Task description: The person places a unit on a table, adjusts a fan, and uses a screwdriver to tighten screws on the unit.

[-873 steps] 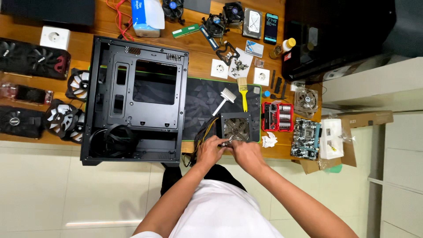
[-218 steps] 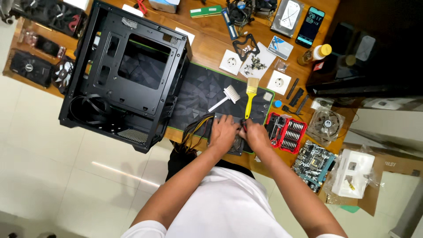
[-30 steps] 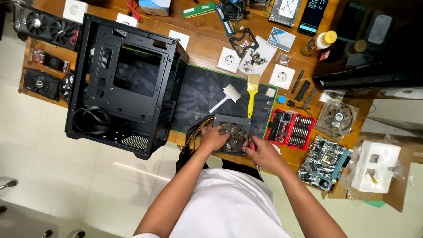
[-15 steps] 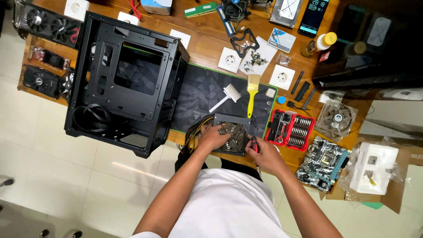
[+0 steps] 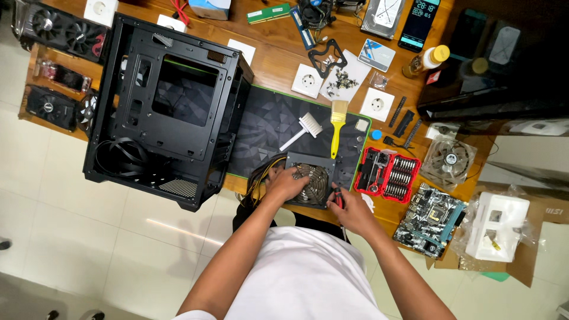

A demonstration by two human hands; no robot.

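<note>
A black power supply unit (image 5: 317, 175) with a round fan grille lies on the dark desk mat (image 5: 269, 121) at the near table edge, its yellow and black cables (image 5: 253, 179) trailing left. My left hand (image 5: 284, 184) rests flat on the grille's left side and steadies the unit. My right hand (image 5: 351, 208) grips a small red-handled screwdriver (image 5: 338, 198) at the unit's near right corner.
An open black computer case (image 5: 166, 106) lies on its side to the left. A red bit set (image 5: 388, 173), a motherboard (image 5: 431, 219), a case fan (image 5: 448, 159), two brushes (image 5: 337, 121), graphics cards (image 5: 62, 35), wall sockets and screws crowd the wooden table.
My right hand has drawn slightly toward me and to the right at the unit's corner. My left hand has stayed on the fan grille.
</note>
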